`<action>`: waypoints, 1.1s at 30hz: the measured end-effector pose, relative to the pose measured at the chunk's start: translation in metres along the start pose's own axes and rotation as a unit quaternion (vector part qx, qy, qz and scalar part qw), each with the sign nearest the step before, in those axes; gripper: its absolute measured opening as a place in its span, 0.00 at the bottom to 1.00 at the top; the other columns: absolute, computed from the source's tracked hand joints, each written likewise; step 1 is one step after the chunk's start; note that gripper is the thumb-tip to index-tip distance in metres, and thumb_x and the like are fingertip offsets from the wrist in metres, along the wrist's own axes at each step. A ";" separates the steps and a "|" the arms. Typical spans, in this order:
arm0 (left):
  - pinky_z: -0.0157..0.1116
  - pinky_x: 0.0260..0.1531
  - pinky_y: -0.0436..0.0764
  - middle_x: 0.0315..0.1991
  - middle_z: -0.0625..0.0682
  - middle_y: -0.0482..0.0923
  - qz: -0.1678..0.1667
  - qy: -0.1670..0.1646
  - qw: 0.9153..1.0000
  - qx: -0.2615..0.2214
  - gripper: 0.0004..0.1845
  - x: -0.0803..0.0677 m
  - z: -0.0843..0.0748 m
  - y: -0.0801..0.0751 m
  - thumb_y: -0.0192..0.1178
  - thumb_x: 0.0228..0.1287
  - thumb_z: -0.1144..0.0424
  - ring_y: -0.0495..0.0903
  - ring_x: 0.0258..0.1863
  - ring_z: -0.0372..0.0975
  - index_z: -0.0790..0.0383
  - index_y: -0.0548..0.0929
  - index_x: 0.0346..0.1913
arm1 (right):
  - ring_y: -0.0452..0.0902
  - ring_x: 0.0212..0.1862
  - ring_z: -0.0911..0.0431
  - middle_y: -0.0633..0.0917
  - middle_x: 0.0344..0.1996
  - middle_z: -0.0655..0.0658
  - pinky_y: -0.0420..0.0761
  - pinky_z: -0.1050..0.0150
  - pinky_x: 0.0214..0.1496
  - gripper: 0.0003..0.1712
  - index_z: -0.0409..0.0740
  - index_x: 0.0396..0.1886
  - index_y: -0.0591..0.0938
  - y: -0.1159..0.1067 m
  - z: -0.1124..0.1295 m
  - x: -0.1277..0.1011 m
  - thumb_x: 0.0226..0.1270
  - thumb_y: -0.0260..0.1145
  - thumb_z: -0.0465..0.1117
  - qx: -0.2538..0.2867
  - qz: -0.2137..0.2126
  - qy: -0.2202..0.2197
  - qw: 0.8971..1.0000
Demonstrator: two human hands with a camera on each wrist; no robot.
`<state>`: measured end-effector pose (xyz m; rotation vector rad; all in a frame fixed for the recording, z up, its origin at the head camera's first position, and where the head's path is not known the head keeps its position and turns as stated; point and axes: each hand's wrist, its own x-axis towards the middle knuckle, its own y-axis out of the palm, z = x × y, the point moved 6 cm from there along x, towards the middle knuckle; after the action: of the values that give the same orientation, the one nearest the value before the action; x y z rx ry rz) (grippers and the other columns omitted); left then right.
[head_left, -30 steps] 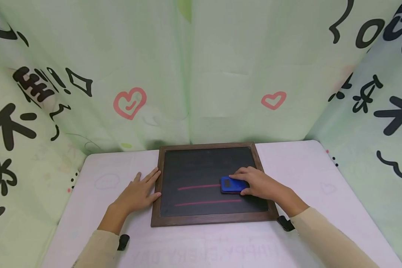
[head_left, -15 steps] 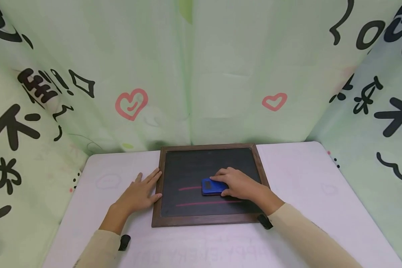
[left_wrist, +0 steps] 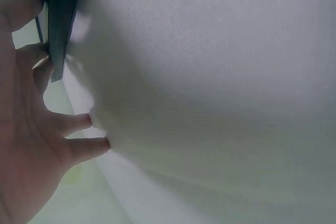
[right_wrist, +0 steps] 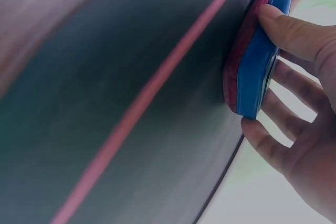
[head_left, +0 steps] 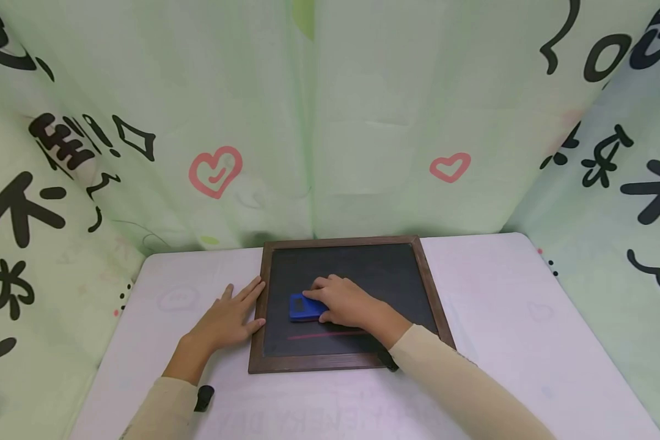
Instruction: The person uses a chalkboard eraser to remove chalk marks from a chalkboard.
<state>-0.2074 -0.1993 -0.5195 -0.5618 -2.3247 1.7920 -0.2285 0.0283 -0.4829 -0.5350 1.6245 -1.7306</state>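
Observation:
A blackboard (head_left: 352, 269) in a brown wooden frame lies on the table. My right hand (head_left: 345, 301) grips a blue eraser (head_left: 304, 307) between thumb and fingers, its reddish felt side (right_wrist: 241, 51) down against the board near the left part. Below the eraser runs one pink line (head_left: 319, 335), partly hidden by the right wrist. In the right wrist view the same line crosses the dark surface. My left hand (head_left: 223, 321) lies with spread fingers at the board's left edge; thumb and some fingertips touch the frame, while others rest on the table, as the left wrist view shows.
The white table (head_left: 198, 275) extends on both sides of the board, with faint drawings and lettering on its surface. Behind and at the sides hangs a pale green curtain (head_left: 363, 91) with black characters and pink hearts.
My right hand has slid the eraser leftward along the upper pink line, and no pink shows where it passed. The lower line and my left hand stay as they were.

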 end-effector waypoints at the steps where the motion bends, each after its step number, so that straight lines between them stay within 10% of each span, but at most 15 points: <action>1: 0.76 0.62 0.66 0.84 0.50 0.50 0.002 -0.003 1.000 -0.001 0.42 0.000 0.000 0.000 0.55 0.75 0.41 0.55 0.73 0.78 0.53 0.55 0.84 | 0.77 0.62 0.49 0.80 0.65 0.47 0.81 0.53 0.63 0.36 0.52 0.75 0.75 -0.001 0.003 0.004 0.69 0.72 0.51 -0.003 0.002 0.000 1.000; 17: 0.75 0.60 0.68 0.84 0.51 0.52 0.003 0.004 1.000 0.006 0.41 0.002 -0.005 -0.004 0.56 0.75 0.43 0.57 0.72 0.78 0.55 0.57 0.83 | 0.77 0.63 0.49 0.78 0.67 0.47 0.82 0.56 0.62 0.37 0.53 0.76 0.74 -0.005 0.031 0.044 0.70 0.72 0.52 -0.038 0.019 0.014 0.999; 33: 0.76 0.61 0.66 0.84 0.51 0.50 0.011 -0.005 1.000 -0.001 0.42 0.000 -0.003 -0.002 0.56 0.75 0.42 0.56 0.73 0.78 0.54 0.55 0.83 | 0.77 0.61 0.50 0.77 0.68 0.49 0.82 0.58 0.63 0.36 0.54 0.76 0.74 -0.008 0.033 0.036 0.71 0.71 0.51 -0.026 0.046 -0.009 0.999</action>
<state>-0.2070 -0.1970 -0.5168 -0.5821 -2.3362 1.8047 -0.2313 -0.0209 -0.4763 -0.4914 1.6592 -1.6144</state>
